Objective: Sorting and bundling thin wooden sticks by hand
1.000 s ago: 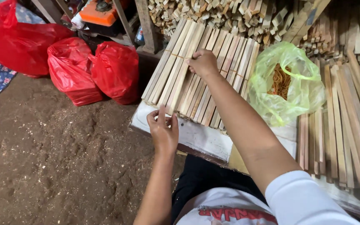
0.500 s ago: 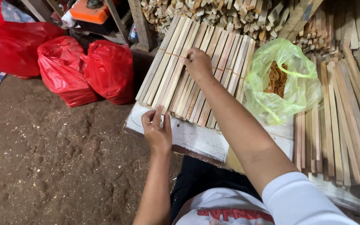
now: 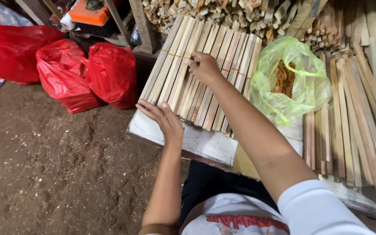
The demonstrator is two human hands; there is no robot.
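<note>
A flat row of pale wooden sticks [image 3: 214, 56] lies side by side on a white board [image 3: 196, 141], with a thin band crossing its far end. My left hand [image 3: 162, 115] rests flat, fingers spread, on the near ends of the leftmost sticks. My right hand [image 3: 204, 67] reaches farther out and presses on the sticks near the band, fingers curled; whether it pinches the band I cannot tell.
A yellow-green plastic bag [image 3: 303, 85] holding orange rubber bands sits right of the row. More sticks [image 3: 355, 117] lie on the right, short offcuts [image 3: 223, 13] are piled behind. Three red bags [image 3: 85, 72] stand left on the sawdust floor [image 3: 53, 174].
Both hands stay on the stick row. My left hand has shifted slightly along the near ends; my right hand stays at the band.
</note>
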